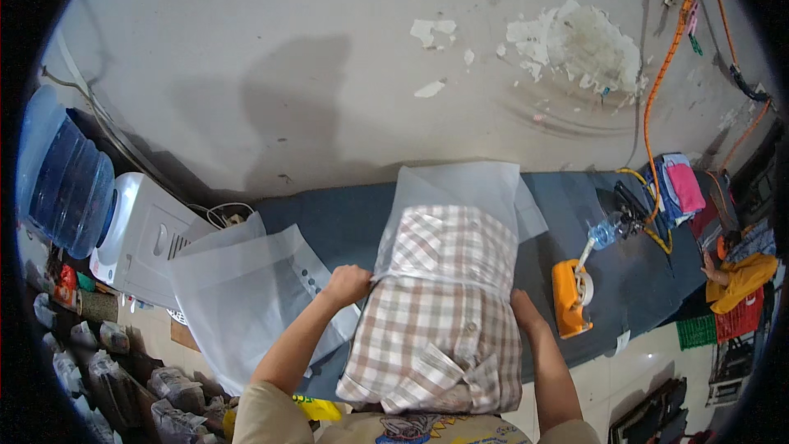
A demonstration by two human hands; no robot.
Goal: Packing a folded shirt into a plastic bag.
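Observation:
Before me on the dark table cover lies a folded checked shirt [431,327], brown, grey and white, its collar towards me. Its far part is inside a translucent plastic bag [459,182], whose mouth lies across the middle of the shirt. My left hand [350,285] is closed on the bag's edge at the shirt's left side. At the right side, my right hand [525,309] is at the edge of bag and shirt; its fingers are mostly hidden. Right of it stands an orange tape dispenser [564,299] with a roll of tape.
More plastic bags [246,296] lie at the left, beside a white water dispenser [142,228]. A plastic bottle [605,232], an orange cord [662,74] and folded clothes [681,188] are at the right. Another person's sleeve [739,277] shows at the far right. Wrapped bundles [175,388] lie on the floor.

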